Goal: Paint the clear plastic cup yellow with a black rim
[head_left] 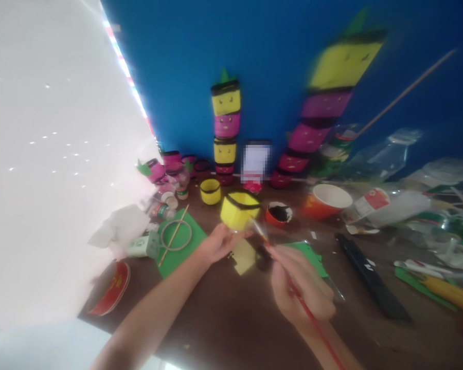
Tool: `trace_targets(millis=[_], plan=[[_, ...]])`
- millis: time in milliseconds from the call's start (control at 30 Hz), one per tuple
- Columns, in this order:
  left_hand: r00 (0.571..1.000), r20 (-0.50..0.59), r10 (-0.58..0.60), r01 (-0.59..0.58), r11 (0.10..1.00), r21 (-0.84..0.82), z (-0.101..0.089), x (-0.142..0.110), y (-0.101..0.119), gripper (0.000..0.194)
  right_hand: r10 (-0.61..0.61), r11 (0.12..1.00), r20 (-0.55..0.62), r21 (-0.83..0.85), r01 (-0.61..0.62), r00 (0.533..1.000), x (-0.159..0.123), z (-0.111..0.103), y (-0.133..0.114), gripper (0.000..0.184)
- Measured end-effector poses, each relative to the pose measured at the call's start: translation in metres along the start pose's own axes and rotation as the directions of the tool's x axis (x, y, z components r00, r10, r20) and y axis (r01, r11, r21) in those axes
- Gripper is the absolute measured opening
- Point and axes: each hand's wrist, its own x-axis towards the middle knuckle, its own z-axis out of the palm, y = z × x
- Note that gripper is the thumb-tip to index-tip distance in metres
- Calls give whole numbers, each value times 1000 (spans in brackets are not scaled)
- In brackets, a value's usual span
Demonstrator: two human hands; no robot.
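Observation:
My left hand point(221, 242) holds a yellow cup point(237, 213) with a black band around its rim, gripping it from below. In my right hand point(301, 280) is a red-handled paintbrush point(261, 234), its bristles at the cup's right side; whether they touch it I cannot tell. Right of the cup stands a small container of black paint point(279, 214). Behind it to the left sits a smaller yellow cup point(210, 191) with a black rim. A cut piece of yellowish paper point(244, 256) lies on the table under my hands.
Stacks of yellow and magenta cups with faces point(227, 126) stand against the blue wall. To the right are an orange paper cup point(327, 201), plastic bottles and a black long object point(370, 277). Green paper point(189, 234) bears a ring and stick; a red lid-like piece point(113, 288) lies left.

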Motion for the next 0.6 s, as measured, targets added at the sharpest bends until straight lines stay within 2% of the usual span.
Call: trace_targets(millis=[167, 433, 600], plan=[[1000, 14, 15, -15, 1000, 7, 0, 0, 0, 62, -10, 1000, -3, 7, 10, 1000, 0, 1, 1, 36], [997, -65, -52, 49, 998, -43, -7, 2, -1, 54, -12, 999, 17, 34, 11, 1000, -3, -1, 2, 29], [999, -11, -44, 44, 998, -45, -12, 4, -2, 59, -8, 1000, 16, 22, 7, 1000, -2, 2, 3, 31]])
